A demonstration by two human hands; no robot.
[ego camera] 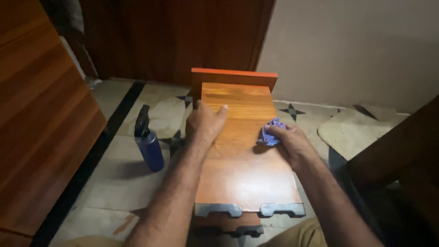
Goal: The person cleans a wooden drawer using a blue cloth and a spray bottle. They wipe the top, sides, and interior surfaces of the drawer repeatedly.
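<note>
An orange-brown wooden board with a raised end panel at the far side and dark brackets at the near edge lies in front of me. My left hand rests flat on its left edge, fingers together. A crumpled purple cloth is pressed against the board's right side by my right hand, which is closed around it.
A dark blue spray bottle stands on the tiled floor left of the board. A large wooden panel leans at far left. A wooden door and a beige wall are behind. Dark furniture sits at right.
</note>
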